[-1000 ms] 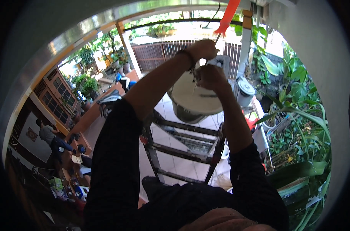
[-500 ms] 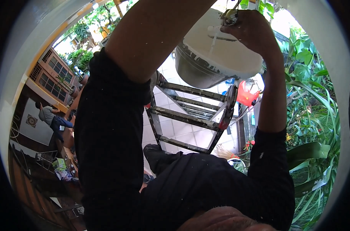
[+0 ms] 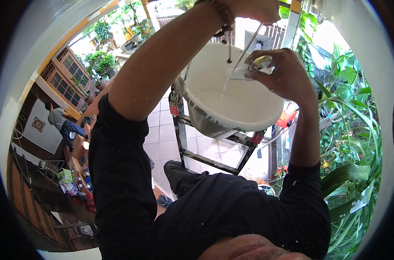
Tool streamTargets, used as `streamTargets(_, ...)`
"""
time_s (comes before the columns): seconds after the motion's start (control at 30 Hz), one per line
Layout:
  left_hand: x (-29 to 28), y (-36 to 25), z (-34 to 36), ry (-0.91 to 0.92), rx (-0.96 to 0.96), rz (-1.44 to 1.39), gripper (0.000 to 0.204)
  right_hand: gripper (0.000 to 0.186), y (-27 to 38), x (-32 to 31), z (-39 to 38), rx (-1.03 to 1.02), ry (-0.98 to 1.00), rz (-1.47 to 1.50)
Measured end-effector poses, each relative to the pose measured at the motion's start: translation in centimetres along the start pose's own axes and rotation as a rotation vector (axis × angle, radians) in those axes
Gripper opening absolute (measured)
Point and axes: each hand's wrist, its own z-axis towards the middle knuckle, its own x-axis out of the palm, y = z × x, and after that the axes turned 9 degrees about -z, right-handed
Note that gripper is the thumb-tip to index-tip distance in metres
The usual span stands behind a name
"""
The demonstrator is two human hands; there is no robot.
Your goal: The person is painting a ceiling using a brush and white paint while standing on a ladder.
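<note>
The left hand (image 3: 257, 11) is gripping the upper end of a thin pale rod (image 3: 249, 45) in a fist, while the right hand (image 3: 288, 78) is pinching a small paint-smeared tool with a yellowish rounded end (image 3: 262, 63) above a round grey bucket (image 3: 205, 123). Unlike half a second ago, the left hand is showing at the top edge, and the bucket is covering upper rungs of the dark, paint-spattered ladder (image 3: 210, 161). White smears are coating the bucket's rim, and creamy white liquid (image 3: 212, 99) is lying inside.

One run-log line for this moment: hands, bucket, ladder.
left hand: gripping thin rod | right hand: gripping tool | bucket: white inside, rod slanting across its opening | ladder: partly hidden behind bucket
</note>
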Motion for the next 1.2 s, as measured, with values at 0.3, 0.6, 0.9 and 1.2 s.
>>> streamTargets(0.3,-2.8,-2.1,-6.0,0.146,-0.68,-0.949,0.039,0.02,-0.1,3.8,-1.4,0.059,-0.003,0.109)
streamTargets(0.6,-3.2,-4.4,-10.0,-0.078,-0.702,-0.891,0.031,0.019,-0.5,6.2,-3.0,0.163,-0.006,0.222)
streamTargets(0.9,-8.4,-8.9,-12.2,-0.134,-0.656,-0.784,0.028,0.019,-0.5,5.5,-4.5,0.17,-0.065,0.197)
streamTargets(1.2,-7.9,-10.8,-18.4,-0.293,-0.807,-0.66,0.037,0.021,-1.8,6.1,-2.6,0.194,-0.02,0.22)
